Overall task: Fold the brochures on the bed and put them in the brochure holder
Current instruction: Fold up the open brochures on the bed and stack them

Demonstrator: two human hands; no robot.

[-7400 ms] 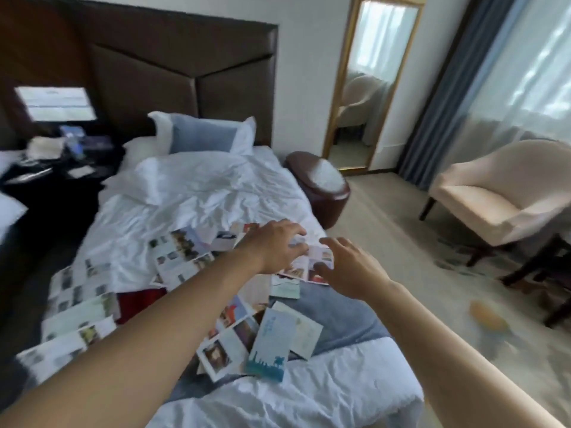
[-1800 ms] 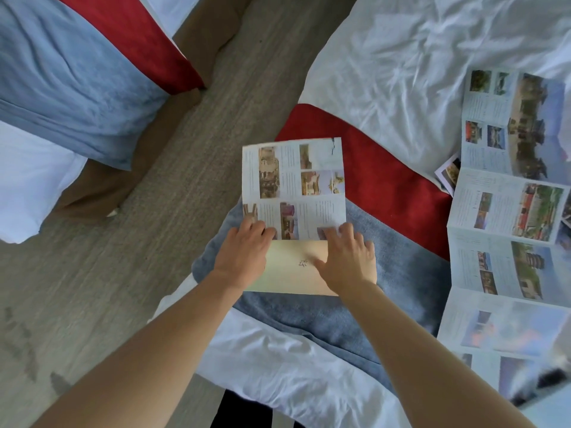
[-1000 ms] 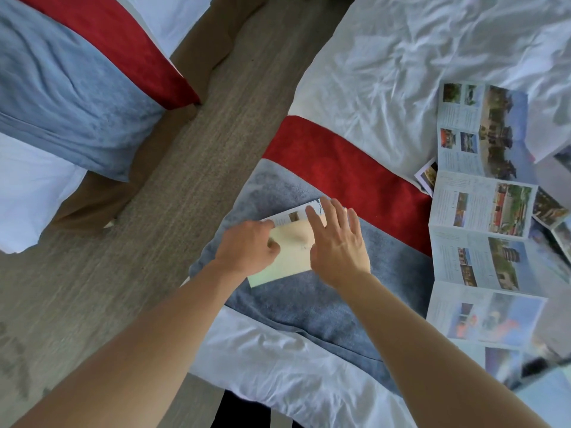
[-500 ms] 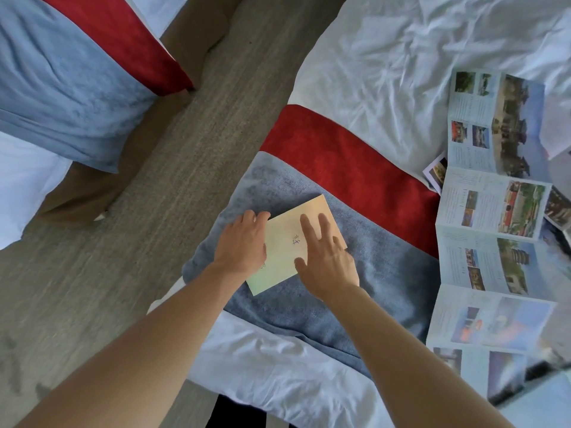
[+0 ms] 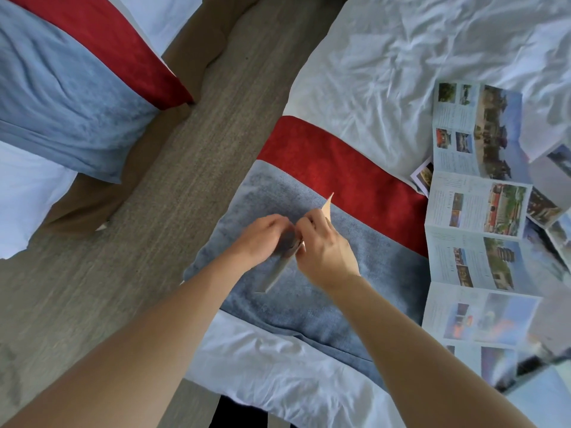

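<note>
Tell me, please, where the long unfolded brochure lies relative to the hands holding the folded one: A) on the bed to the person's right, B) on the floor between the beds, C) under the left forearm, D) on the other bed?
A: the long unfolded brochure lies spread on the bed, right of the right hand and left hand, which pinch the folded brochure.

Your left hand (image 5: 262, 239) and right hand (image 5: 324, 251) cover most of folded cream paper brochure (image 5: 328, 205); only top corner and blurred lower edge show. Your fingertips hidden behind it. Long unfolded accordion brochure with photos (image 5: 475, 211) cut off at bottom-right, blurred there. Print too small to read.
</note>
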